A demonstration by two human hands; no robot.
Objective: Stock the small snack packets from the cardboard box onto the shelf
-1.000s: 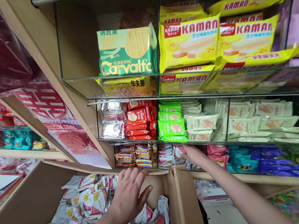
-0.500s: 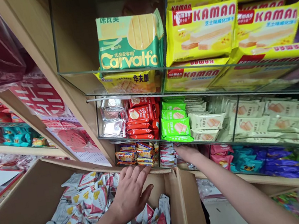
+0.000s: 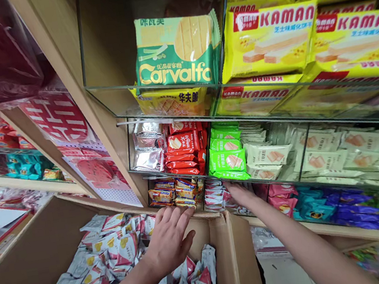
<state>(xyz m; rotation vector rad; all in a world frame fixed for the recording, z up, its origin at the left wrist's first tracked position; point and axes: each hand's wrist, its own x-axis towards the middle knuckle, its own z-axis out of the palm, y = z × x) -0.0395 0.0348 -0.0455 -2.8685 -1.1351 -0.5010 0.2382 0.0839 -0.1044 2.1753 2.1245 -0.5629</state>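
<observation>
My left hand (image 3: 171, 239) is palm down over the back edge of an open cardboard box (image 3: 242, 257), its fingers stretched out and the thumb apart, holding nothing. Beneath it, small white-and-pink snack packets (image 3: 127, 248) lie loose in the box. My right hand (image 3: 239, 193) reaches into a low shelf compartment beside a stack of similar white-and-pink packets (image 3: 215, 195). Its fingers are hidden under the shelf above, so what they touch does not show.
Above the right hand sit green packets (image 3: 228, 162) and pale wafer packets (image 3: 269, 153). Larger yellow Kaman packs (image 3: 272, 39) and a green Carvalfo pack (image 3: 176, 51) fill the upper shelf. Glass fronts and a wooden upright (image 3: 72, 98) border the compartments. Pink packets (image 3: 282, 197) lie to the right.
The camera view has shifted slightly, so the shelves sit further right. Both hands stay in nearly the same places, the right one still inside the low compartment.
</observation>
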